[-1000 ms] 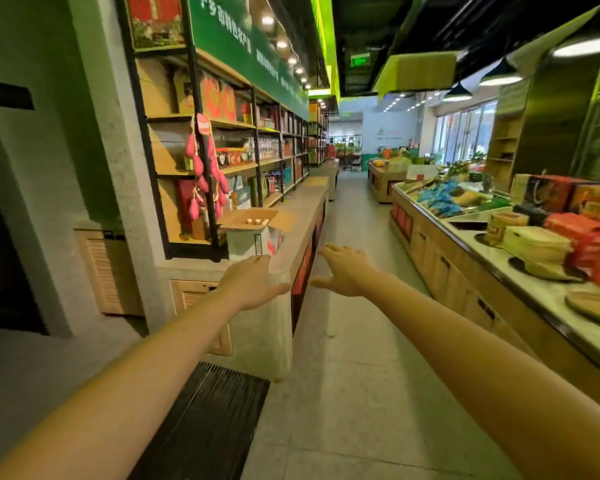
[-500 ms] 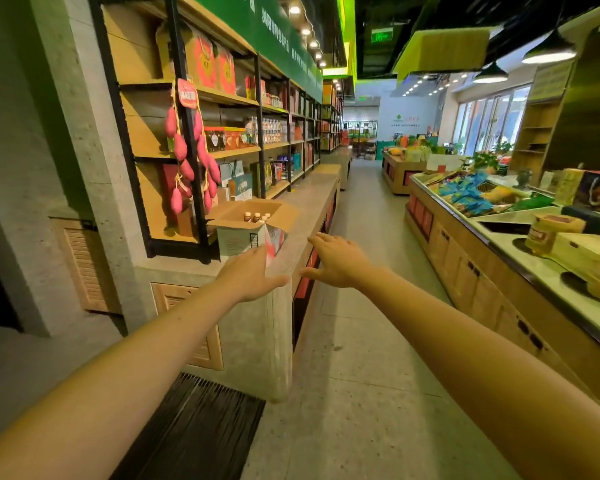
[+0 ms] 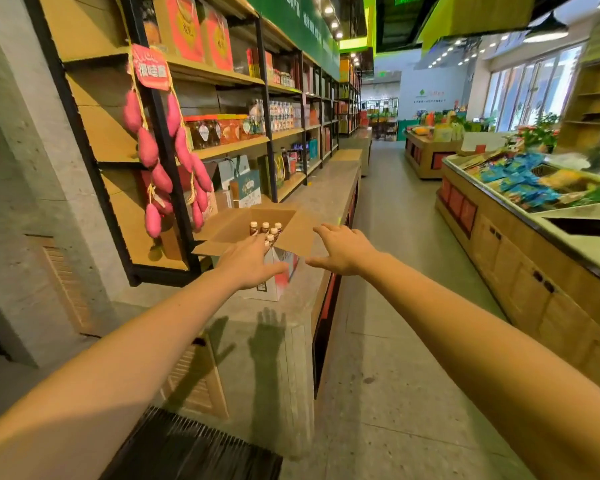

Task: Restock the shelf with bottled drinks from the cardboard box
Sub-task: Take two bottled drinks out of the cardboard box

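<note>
An open cardboard box stands on the grey stone ledge in front of the wooden shelf. Several small brown bottles with pale caps stand inside it. My left hand hovers over the box's near side, fingers spread, holding nothing. My right hand is stretched out just right of the box's right flap, fingers apart and empty. The lower part of the box is hidden behind my left hand.
A string of pink sweet-potato decorations hangs on the shelf's black post left of the box. Gift bags and jars fill the shelves. A produce counter runs along the right. The tiled aisle lies between them.
I have come closer to the ledge. Both hands have reached forward, and the left one now covers the box's near edge while the right is beside its flap.
</note>
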Demonstrator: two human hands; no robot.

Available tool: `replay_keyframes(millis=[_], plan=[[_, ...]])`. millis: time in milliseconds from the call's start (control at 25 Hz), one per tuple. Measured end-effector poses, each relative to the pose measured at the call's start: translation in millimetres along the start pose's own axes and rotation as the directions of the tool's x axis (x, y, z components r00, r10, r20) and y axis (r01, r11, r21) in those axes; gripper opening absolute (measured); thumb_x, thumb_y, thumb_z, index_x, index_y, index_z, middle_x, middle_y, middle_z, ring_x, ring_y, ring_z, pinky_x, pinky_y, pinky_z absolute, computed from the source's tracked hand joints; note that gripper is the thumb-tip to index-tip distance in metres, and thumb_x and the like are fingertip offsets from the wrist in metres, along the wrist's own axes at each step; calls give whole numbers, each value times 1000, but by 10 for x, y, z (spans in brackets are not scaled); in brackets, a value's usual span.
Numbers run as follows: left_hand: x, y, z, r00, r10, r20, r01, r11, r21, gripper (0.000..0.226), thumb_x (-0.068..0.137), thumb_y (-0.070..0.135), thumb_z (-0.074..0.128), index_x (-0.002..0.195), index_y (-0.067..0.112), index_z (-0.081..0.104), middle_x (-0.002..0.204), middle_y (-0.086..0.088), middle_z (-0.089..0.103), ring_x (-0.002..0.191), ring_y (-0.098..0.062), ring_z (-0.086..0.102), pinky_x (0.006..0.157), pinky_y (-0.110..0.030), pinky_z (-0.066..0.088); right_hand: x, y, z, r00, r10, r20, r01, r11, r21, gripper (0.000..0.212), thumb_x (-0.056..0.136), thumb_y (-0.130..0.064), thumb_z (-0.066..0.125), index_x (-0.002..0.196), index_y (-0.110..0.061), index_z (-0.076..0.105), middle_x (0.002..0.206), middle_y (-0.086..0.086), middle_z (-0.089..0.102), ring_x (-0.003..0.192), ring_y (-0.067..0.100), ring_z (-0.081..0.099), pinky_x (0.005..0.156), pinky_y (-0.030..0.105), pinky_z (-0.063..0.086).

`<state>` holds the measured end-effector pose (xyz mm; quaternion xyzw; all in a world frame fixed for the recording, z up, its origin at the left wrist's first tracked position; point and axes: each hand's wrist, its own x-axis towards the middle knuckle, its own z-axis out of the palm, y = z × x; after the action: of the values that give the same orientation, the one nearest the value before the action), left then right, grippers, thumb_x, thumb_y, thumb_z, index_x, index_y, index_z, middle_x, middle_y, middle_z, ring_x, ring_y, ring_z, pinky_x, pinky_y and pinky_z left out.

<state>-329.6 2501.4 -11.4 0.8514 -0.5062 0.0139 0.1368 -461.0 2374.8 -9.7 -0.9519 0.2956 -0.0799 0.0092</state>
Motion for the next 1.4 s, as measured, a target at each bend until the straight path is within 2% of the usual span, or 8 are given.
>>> replay_keyframes(millis=[240,440,640,800,960,1080,1240,1400], plan=[[1663,-96,480,990,-140,-32,139,990,-32,76,84,54,56,140,7,35,143,-15,42,131,-31,41,106,-42,35,1766,794,308,987,-156,26,156,987,-25,75,89,-52,51,147,-13,24,154,8,27,138,29,32,111,47,29],[2726,-298,753,954,-300,-15,301,954,16,79,87,53,54,144,6,28,148,-14,36,135,-30,36,109,-38,29,3147,1279,498,954,-289,77,290,957,-5,69,90,-50,51,142,-10,32,150,11,34,134,32,36,107,44,30],[3395,-762,1073,891,-452,-40,453,891,34,81,77,55,64,140,14,35,141,-10,44,127,-28,44,106,-40,36,4156,1215,985,906,-403,126,389,913,122,67,87,-51,54,142,-19,32,148,7,37,134,29,37,111,48,30],[3826,-1094,1372,884,-468,1,466,880,88,78,83,47,63,144,10,29,146,-12,39,133,-28,38,111,-39,29,4783,1080,1384,855,-500,140,468,859,208,58,89,-41,57,140,-23,35,137,4,48,124,27,49,103,42,42],[4253,-1434,1701,856,-508,91,503,861,76,76,84,45,62,142,9,30,144,-12,41,131,-28,39,112,-39,31,5410,1114,1813,779,-606,162,536,777,329,60,89,-40,58,142,-24,34,140,5,48,125,26,49,105,42,41],[4425,-1598,1909,820,-554,147,546,833,90,71,82,42,65,138,11,35,139,-10,46,125,-25,45,106,-42,37,5766,1129,2085,681,-697,224,620,711,332,59,91,-38,55,143,-20,32,140,6,48,125,25,50,104,36,37],[4613,-1746,2094,794,-580,181,587,809,17,76,83,32,68,144,14,27,144,-6,43,128,-21,44,106,-32,37,6275,1076,2503,494,-794,355,696,606,386,56,92,-35,54,140,-14,34,133,5,52,125,23,48,100,29,34],[4722,-1806,2228,727,-655,205,673,739,-25,83,81,32,70,148,22,21,146,-2,41,128,-17,45,105,-30,38,6702,963,2696,244,-853,461,537,515,668,66,90,-18,60,146,-14,26,150,4,36,135,17,38,105,24,35]])
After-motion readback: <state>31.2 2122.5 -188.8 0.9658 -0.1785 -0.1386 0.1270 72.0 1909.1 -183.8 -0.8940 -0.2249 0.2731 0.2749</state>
